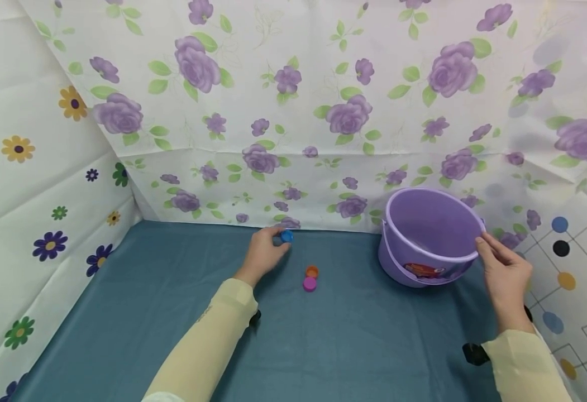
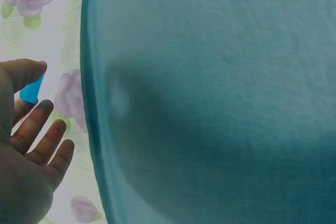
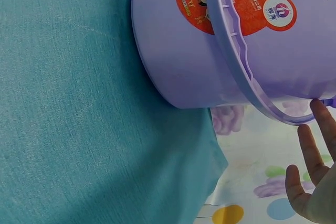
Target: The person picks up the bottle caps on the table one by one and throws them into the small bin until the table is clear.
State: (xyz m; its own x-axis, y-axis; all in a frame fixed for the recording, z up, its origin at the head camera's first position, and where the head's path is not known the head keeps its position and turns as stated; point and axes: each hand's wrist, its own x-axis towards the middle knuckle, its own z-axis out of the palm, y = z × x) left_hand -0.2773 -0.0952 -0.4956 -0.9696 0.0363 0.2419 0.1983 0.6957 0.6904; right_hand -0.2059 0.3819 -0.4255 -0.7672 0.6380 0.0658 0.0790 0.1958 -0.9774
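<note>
Between thumb and fingers, my left hand (image 1: 263,254) pinches a small blue bottle cap (image 1: 286,236) close to the back edge of the cloth. The left wrist view shows the blue cap (image 2: 31,92) partly hidden by the thumb, with the other fingers spread. An orange cap (image 1: 312,271) and a magenta cap (image 1: 310,285) lie touching each other on the cloth, right of that hand. A purple bucket (image 1: 396,251) stands upright at the back right. My right hand (image 1: 506,273) grips its right rim; in the right wrist view, fingertips reach the bucket wall beside the lowered handle (image 3: 231,40).
A blue-green cloth (image 1: 348,346) covers the table. A flowered sheet (image 1: 293,123) rises behind it, a daisy-patterned sheet (image 1: 17,223) at the left and a dotted sheet (image 1: 574,301) at the right. The bucket carries a red label (image 1: 424,271).
</note>
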